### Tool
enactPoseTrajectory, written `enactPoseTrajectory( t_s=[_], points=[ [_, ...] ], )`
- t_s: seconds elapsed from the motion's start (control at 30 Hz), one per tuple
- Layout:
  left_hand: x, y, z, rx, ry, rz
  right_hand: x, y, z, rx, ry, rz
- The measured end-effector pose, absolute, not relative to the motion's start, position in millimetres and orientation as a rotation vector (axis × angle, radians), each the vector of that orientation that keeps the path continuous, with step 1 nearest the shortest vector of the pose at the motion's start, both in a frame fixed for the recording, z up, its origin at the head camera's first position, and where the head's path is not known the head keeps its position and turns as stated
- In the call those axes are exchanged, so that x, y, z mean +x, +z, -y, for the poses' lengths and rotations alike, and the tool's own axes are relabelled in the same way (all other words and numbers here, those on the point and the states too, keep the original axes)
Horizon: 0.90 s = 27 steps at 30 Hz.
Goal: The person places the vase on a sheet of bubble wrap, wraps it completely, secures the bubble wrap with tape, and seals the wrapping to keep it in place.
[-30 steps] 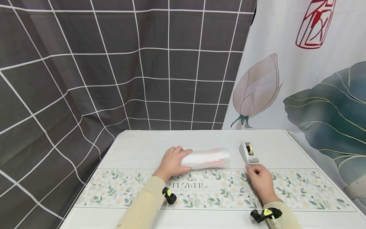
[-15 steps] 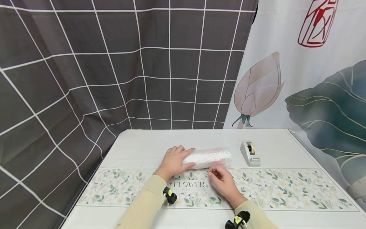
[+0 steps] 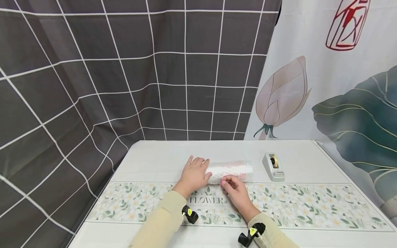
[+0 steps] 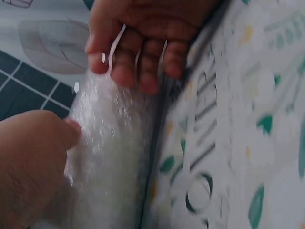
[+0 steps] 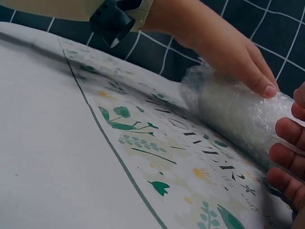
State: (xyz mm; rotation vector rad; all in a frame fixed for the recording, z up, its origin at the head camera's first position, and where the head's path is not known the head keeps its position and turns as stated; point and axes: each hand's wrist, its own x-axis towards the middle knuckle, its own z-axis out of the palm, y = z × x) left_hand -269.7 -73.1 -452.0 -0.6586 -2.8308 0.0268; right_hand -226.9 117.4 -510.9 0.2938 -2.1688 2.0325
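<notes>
A bubble-wrapped roll, pinkish at its right part, lies sideways across the table in the head view. My left hand rests on its left end, fingers straight over the top; the thumb presses the wrap in the right wrist view. At the roll's front side, my right hand has thumb and index finger pinched together. A small glint of clear tape shows at those fingertips in the left wrist view; most of the strip is too faint to make out.
To the right of the roll stands a white tape dispenser. The white tablecloth carries a printed flower band. Behind the table hang a dark grid curtain and a white curtain with a lotus print.
My right hand has come left from the tape dispenser to the front of the roll. My left hand stays on the roll's left end, its fingers now pointing more away from me.
</notes>
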Motion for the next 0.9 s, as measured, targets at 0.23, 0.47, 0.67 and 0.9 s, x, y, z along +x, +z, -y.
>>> enactPoseTrajectory(
  t_s=[0.23, 0.47, 0.67, 0.9],
  points=[
    [-267.1, -454.1, 59.0, -0.661, -0.101, 2.851, -229.2, -511.3, -116.9, 0.276, 2.039, 2.176],
    [-265.5, -455.4, 52.3, -0.586, -0.273, 2.888, -230.0, -510.3, -117.0, 0.243, 2.048, 2.195],
    [-263.9, -457.2, 44.6, -0.483, -0.275, 2.866, -229.9, -508.9, -118.1, 0.259, 2.038, 2.208],
    [-261.9, -465.8, 37.0, -0.371, -0.276, 2.757, -230.5, -511.9, -118.3, 0.260, 2.023, 2.221]
  ],
)
